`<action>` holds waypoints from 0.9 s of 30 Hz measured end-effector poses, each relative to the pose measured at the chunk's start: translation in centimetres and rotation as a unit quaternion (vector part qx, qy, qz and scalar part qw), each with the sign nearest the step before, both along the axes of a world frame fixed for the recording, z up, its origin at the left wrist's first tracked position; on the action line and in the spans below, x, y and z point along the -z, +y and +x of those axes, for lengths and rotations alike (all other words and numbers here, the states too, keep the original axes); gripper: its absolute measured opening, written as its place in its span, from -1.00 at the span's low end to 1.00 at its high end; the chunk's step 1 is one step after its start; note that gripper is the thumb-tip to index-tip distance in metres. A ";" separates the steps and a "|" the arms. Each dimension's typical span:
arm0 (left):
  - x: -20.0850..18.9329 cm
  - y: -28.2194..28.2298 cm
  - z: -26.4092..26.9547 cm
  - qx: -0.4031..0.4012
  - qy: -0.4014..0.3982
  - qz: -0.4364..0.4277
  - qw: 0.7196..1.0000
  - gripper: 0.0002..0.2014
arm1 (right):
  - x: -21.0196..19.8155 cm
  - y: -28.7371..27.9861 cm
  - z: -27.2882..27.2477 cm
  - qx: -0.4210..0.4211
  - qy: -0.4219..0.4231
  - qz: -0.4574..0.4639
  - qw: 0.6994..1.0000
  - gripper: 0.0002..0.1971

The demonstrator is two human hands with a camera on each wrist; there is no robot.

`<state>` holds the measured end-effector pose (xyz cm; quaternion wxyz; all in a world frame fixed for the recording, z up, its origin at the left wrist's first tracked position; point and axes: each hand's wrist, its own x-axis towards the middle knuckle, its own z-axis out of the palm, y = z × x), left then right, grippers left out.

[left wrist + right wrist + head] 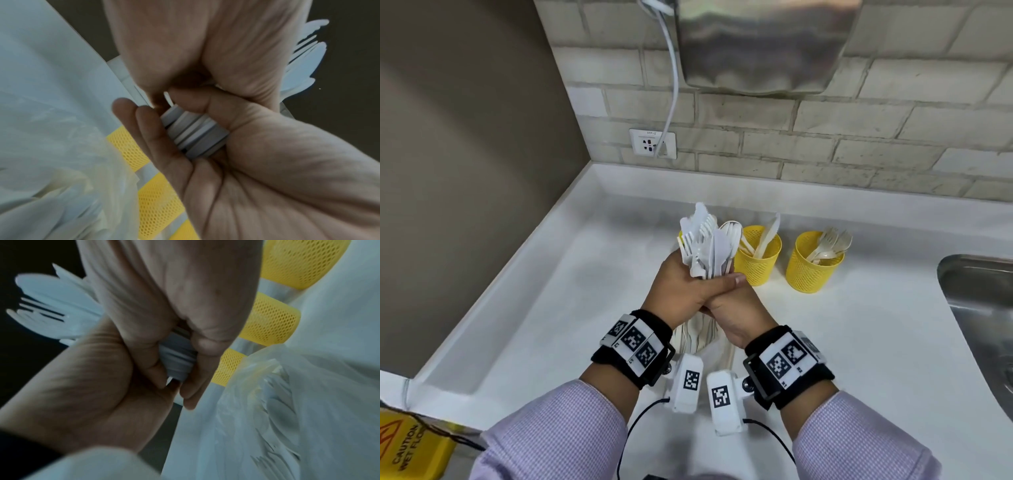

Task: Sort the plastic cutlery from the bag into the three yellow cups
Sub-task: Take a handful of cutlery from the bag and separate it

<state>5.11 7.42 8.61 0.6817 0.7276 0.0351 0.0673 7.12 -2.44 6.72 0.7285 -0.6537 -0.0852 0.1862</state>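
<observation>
Both hands hold one bundle of white plastic cutlery upright over the counter, with forks, knives and spoons mixed. My left hand wraps the handles from the left. My right hand grips them just below, from the right. The handle ends show between the curled fingers. Under the hands lies the clear plastic bag with more cutlery in it. The middle yellow cup holds knives and the right yellow cup holds forks. The bundle mostly hides the left yellow cup.
A steel sink is set into the white counter at the right. On the brick wall behind are a socket with a cable and a metal dispenser. A yellow wet-floor sign stands at the lower left.
</observation>
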 end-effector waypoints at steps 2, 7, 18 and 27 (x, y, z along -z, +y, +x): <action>0.0 -0.2 -0.2 0.002 0.006 -0.001 1.000 -0.65 | 0.0 0.1 -0.3 0.026 -0.039 -0.024 0.999 -0.71; -0.3 -0.9 -0.4 -0.024 -0.006 -0.018 1.000 -0.52 | 0.5 0.2 -0.4 0.053 -0.113 -0.143 0.982 -0.82; -1.3 -0.3 -0.8 0.064 0.049 -0.013 0.997 -0.79 | -0.2 -2.7 -0.8 -0.092 0.078 0.064 0.991 -0.64; -1.2 -3.1 0.0 -0.003 0.054 0.029 0.998 -0.83 | 0.3 -3.9 0.2 -0.034 -0.004 -0.033 0.999 -0.63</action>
